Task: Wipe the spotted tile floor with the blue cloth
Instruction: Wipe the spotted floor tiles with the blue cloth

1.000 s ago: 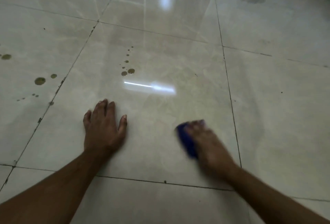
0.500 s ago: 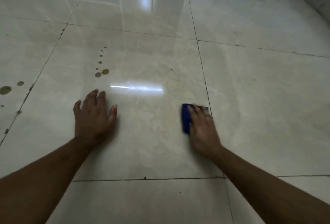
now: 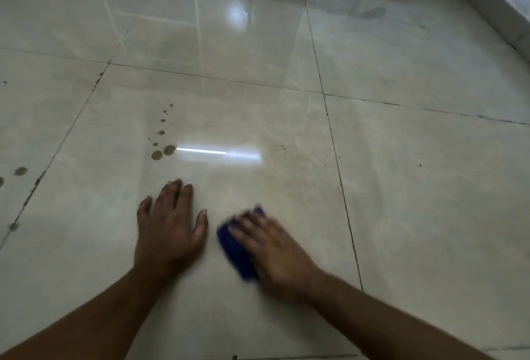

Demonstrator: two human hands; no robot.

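Glossy pale floor (image 3: 401, 216), grout lines dark. Left hand (image 3: 169, 230) flat on tile, fingers spread, holding nothing. Just beside it, right hand (image 3: 272, 250) presses cloth (image 3: 235, 250) flat, fingers extended over top, motion-blurred. Cloth likely soft, light, slides easily; press palm on its centre. Farther: brown spots (image 3: 162, 152) unwiped, more at left edge. Open tile rightward; wall base (image 3: 493, 7) far right.

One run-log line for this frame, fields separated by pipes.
phase: wiping | right hand: presses blue cloth on floor tile | left hand: flat on tile | brown spots: unwiped, ahead of left hand
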